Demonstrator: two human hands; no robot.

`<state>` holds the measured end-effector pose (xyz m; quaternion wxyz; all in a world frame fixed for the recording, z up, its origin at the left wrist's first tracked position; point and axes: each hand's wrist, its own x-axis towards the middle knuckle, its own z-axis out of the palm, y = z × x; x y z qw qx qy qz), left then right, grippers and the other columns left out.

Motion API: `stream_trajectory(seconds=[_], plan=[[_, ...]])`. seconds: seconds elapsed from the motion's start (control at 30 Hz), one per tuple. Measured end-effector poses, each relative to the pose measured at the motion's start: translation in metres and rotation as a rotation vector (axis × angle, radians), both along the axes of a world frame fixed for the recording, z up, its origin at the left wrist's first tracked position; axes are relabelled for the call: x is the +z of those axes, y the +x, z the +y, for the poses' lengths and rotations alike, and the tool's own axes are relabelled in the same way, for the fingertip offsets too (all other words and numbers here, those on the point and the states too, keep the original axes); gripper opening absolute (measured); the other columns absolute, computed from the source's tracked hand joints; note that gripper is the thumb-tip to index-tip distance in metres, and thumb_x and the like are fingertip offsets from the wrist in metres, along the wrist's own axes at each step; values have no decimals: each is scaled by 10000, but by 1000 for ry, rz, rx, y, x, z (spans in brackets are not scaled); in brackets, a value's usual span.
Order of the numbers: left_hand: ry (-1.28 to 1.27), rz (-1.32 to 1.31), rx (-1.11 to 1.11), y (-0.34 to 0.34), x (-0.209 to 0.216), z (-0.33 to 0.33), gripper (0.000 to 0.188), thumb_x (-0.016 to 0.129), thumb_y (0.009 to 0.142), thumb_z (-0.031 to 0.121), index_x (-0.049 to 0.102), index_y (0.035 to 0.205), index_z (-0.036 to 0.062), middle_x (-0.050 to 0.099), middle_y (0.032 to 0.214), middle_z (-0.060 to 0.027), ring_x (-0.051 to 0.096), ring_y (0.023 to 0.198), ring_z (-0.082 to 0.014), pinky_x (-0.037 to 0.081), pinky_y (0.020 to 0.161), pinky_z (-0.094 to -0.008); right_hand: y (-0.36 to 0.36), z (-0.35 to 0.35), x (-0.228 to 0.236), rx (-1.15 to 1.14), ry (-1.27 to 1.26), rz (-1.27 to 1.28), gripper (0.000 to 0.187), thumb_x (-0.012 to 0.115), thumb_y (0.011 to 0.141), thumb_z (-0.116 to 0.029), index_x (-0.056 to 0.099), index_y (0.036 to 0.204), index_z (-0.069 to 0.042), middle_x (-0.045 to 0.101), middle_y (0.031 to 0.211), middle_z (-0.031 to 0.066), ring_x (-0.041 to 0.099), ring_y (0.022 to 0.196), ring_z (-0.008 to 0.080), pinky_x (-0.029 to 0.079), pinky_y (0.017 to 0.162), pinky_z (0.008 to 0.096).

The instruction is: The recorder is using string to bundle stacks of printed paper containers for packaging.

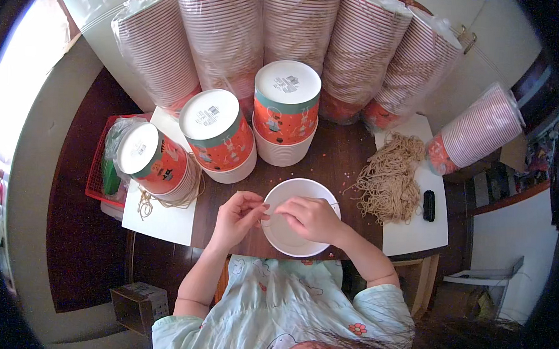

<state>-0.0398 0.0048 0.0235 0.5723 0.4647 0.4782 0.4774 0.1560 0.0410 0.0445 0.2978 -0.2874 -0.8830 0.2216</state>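
Note:
A white paper tub (301, 243) stands mouth up at the table's near edge, between my hands. My left hand (239, 217) is at its left rim, thumb and fingertips pinched together. Over the tub's opening is my right hand (309, 218), its fingers curled into a pinch. Whatever is between the fingertips of either hand is too small to make out. A thin pale line shows at the tub's right rim, beside my right hand. Right of the tub, a tangled heap of tan cord (391, 177) lies across the wood and a white sheet.
Upturned orange-and-green tubs (286, 115) stand in stacks beyond my hands. Tall plastic-wrapped tub stacks (298, 25) line the back. A black object (429, 206) lies right of the cord. At left are more cord (144, 205) and a red basket (98, 179).

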Motion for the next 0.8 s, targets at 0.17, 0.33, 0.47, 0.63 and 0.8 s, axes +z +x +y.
stream_trajectory(seconds=[0.17,0.33,0.47,0.63,0.8], plan=[[-59,109,-55,5,1,7,117,568,825,52,517,911,-10,615,809,-53,620,696,-109,483,561,-197,-2,1,5,0,-55,56,182,602,723,-58,516,882,-78,585,716,66,589,609,223,459,529,327],[-79,158,-146,9,3,7,77,570,819,47,565,866,-13,610,784,-46,602,663,-94,473,563,-202,-4,6,4,15,-41,80,174,605,728,-55,502,866,-75,580,686,66,570,550,220,438,486,324],[-59,25,-194,9,1,2,104,573,819,58,578,887,-21,608,773,-42,589,669,-86,466,580,-207,-7,12,7,15,-73,116,157,597,727,-47,509,854,-77,575,679,64,571,561,222,440,490,326],[-19,57,-208,6,-4,1,114,565,830,82,579,887,-16,611,791,-38,586,665,-86,452,569,-196,-5,13,6,65,-59,110,106,588,714,-45,557,807,-85,574,740,50,586,653,213,459,540,323],[-121,-37,-205,1,-5,3,106,562,842,106,571,886,10,612,794,-32,584,655,-79,438,554,-180,-4,3,4,-11,54,7,102,625,687,-99,598,785,-101,573,789,13,584,702,196,482,587,301]])
